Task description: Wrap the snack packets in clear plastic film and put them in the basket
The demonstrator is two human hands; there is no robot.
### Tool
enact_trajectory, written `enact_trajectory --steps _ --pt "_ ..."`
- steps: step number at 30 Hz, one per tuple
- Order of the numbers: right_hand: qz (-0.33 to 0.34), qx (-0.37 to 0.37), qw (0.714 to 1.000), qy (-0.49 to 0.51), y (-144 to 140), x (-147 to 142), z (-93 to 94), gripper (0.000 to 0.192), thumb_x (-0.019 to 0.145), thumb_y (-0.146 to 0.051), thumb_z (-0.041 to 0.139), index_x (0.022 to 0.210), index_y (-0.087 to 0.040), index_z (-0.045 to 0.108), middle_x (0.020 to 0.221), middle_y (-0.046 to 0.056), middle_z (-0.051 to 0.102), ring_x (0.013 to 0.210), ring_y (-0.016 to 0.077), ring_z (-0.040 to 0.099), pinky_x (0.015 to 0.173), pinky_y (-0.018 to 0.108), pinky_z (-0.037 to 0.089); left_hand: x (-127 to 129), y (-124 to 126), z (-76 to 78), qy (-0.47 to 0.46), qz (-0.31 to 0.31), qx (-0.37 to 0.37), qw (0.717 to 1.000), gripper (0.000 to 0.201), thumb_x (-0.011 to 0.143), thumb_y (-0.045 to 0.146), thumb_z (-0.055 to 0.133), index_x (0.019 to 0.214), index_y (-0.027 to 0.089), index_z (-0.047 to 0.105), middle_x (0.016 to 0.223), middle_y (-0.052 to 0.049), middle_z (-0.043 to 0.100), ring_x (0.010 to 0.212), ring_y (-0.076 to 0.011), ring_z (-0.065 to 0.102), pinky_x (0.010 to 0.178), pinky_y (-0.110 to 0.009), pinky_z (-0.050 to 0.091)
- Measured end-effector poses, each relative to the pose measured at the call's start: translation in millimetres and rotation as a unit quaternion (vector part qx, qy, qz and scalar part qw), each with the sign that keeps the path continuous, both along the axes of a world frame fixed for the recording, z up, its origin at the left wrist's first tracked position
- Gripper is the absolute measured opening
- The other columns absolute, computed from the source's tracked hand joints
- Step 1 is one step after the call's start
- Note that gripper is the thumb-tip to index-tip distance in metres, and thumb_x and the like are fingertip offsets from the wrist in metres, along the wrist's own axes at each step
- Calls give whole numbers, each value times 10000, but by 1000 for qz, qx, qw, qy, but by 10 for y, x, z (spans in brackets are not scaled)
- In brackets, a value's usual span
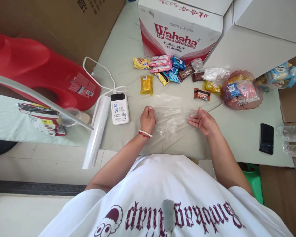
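The fingers of the left hand (148, 120) are pinching one side of a clear plastic film (170, 115), while those of the right hand (204, 122) are holding its opposite side, spreading it over the surface (132, 140). Beyond it, a yellow-wrapped snack (146, 85) is lying near some small packets (160, 63), and a white power bank (120, 112) is resting left of the left hand.

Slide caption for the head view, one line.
Left grip and right grip hold clear plastic; wrapped snacks lie beyond.
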State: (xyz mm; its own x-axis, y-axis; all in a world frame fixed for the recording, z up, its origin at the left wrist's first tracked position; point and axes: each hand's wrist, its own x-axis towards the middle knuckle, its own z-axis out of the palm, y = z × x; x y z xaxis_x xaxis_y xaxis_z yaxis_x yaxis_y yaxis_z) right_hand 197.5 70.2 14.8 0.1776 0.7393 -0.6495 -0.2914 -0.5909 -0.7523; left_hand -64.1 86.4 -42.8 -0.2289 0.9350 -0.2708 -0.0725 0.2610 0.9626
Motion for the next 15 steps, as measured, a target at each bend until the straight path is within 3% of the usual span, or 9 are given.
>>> enact_trajectory --steps 3,5,7,11,15 --pt "23 -15 999 -25 -51 -234 -39 604 717 -642 824 1075 -269 512 833 37 735 758 235 749 599 340 608 56 -78 68 80 11 2 997 485 883 653 655 1059 218 530 834 17 588 696 -135 605 641 -268 475" --pt "36 -1 999 -40 -111 -385 -71 674 670 -531 883 1160 -284 491 801 4 718 707 213 723 588 323 592 81 -181 149 151 1 4 989 676 746 536 834 1233 204 503 990 -18 621 832 -157 640 755 -290 508" --pt "34 26 998 -39 -155 -494 -115 703 608 -372 912 1174 -282 506 755 -35 689 668 181 686 612 310 584 93 -276 216 181 -26 -10 983 845 659 378 898 1356 205 452 1030 -19 631 814 -151 645 792 -307 515" --pt "43 54 998 -7 -168 -503 -197 584 559 -288 879 1069 -244 599 722 -57 665 637 138 630 615 281 552 40 -267 244 53 -76 -60 994 705 710 160 733 1344 199 429 833 45 628 678 -129 638 736 -299 529" --pt "65 58 996 -24 -139 -251 -195 454 567 -383 896 921 -201 680 729 -27 678 615 110 585 561 233 486 -98 -63 221 -73 -68 -72 992 568 678 132 694 1186 222 456 752 84 581 611 -113 624 669 -271 536"
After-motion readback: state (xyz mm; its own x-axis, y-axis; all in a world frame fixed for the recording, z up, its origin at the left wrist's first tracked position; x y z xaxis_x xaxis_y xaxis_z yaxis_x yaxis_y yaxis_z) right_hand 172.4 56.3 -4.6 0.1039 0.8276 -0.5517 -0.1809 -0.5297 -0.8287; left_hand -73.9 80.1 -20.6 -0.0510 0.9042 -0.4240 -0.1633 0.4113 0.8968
